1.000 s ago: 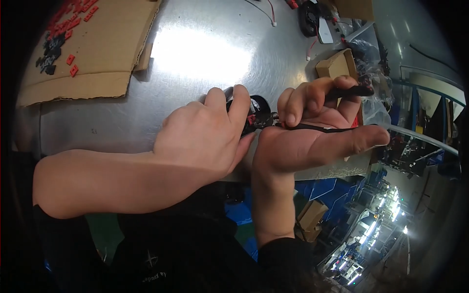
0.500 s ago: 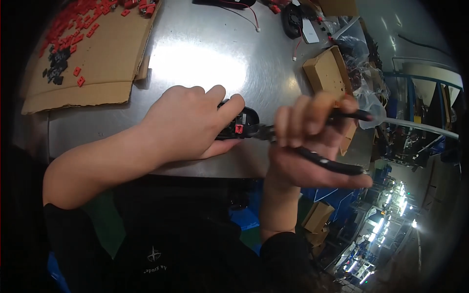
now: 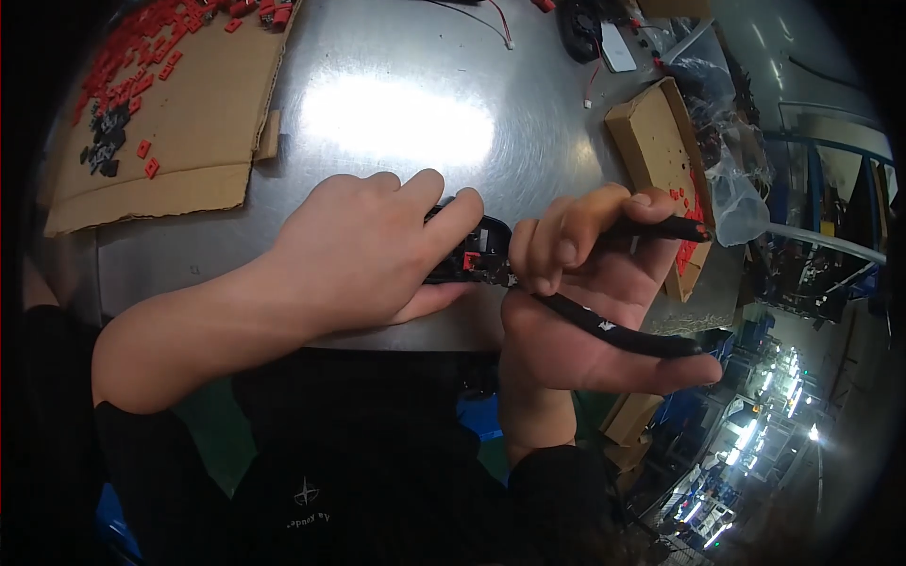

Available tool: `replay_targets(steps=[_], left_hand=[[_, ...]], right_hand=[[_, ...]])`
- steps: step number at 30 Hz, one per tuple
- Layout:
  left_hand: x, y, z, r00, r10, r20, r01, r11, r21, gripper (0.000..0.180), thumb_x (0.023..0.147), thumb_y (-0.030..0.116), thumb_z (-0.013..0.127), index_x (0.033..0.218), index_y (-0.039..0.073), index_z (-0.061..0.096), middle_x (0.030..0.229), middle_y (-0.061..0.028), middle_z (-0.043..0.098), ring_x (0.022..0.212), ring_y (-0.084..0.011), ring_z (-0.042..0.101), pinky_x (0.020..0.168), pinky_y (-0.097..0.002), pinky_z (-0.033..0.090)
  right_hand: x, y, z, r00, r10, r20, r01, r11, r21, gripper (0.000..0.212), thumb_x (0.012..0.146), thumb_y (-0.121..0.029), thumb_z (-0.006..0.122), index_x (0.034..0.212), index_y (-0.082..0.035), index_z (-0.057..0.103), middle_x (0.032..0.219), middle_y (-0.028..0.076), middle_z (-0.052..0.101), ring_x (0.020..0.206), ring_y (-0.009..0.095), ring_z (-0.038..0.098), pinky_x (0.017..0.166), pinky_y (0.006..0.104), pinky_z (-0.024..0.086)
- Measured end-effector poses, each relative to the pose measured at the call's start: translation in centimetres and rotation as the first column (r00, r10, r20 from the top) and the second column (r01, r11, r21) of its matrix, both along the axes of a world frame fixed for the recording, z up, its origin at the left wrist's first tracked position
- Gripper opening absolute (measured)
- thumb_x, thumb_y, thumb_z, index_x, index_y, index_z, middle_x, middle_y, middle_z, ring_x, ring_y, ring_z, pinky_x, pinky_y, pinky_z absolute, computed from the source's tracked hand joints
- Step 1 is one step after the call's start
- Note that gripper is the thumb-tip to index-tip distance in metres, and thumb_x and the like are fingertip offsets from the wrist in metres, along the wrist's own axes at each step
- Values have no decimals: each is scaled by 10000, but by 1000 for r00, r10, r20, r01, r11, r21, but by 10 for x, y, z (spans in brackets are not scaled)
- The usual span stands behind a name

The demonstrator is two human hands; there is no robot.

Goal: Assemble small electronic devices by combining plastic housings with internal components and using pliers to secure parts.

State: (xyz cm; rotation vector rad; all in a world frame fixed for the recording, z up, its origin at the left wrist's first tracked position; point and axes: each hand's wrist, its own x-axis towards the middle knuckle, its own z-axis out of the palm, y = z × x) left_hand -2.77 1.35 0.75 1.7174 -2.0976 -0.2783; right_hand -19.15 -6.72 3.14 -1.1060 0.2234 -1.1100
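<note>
My left hand is closed around a black plastic housing near the table's front edge, and covers most of it. Inside the housing's exposed right end sits a small red part. My right hand holds pliers with black handles spread apart, one under the fingers and one along the thumb. The jaws of the pliers reach into the housing's right end, touching or very close to the red part. What exactly the jaws grip is too small to tell.
Flat cardboard at the left bears many small red pieces and some black ones. On the right stands a shallow cardboard box with red pieces. Behind it lie a black device, a white rectangular item and plastic bags.
My right hand, blurred before, is now steadier and a little lower left, with the pliers' jaws closer in at the housing. The whole view has shifted slightly. My left hand keeps its hold.
</note>
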Motion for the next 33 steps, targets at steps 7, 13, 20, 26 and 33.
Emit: replay_targets(steps=[7,13,20,26,33], left_hand=[[2,1,-1,999,-19,-49,23,996,84,487,892,434,730,1139,62,534,898,-144,619,696,-329,682,586,-430,545],[1,2,-10,977,-15,-213,41,992,119,479,913,452,695,1107,25,598,917,-181,621,716,-352,688,625,-460,563],[0,5,-12,993,-67,-96,68,998,0,496,902,464,710,1085,14,607,887,-168,614,691,-329,685,602,-443,562],[-4,6,0,999,3,-36,-2,1000,21,515,886,476,738,1097,40,563,821,-122,601,640,-294,673,557,-386,540],[-5,5,-7,998,42,-51,-42,999,-2,528,874,472,758,1124,49,566,842,-122,598,640,-288,667,546,-383,524]], right_hand=[[16,-2,6,979,61,-195,-68,997,-27,1118,661,-1036,473,1148,-31,526,765,61,502,551,107,416,467,258,332],[31,-21,8,903,402,-153,-407,914,-1,1344,501,-1108,220,1115,40,554,844,18,545,614,36,434,532,195,321],[28,-35,14,788,490,-374,-482,868,122,1218,668,-1075,294,1149,16,546,779,36,538,589,52,434,500,198,336],[-10,-22,20,992,105,74,-101,993,-54,1037,831,-890,505,1389,-15,492,930,68,494,622,118,403,500,262,322],[-6,3,2,999,-22,26,25,994,-104,1055,820,-922,465,1416,-51,481,935,70,480,667,129,413,539,276,350]])
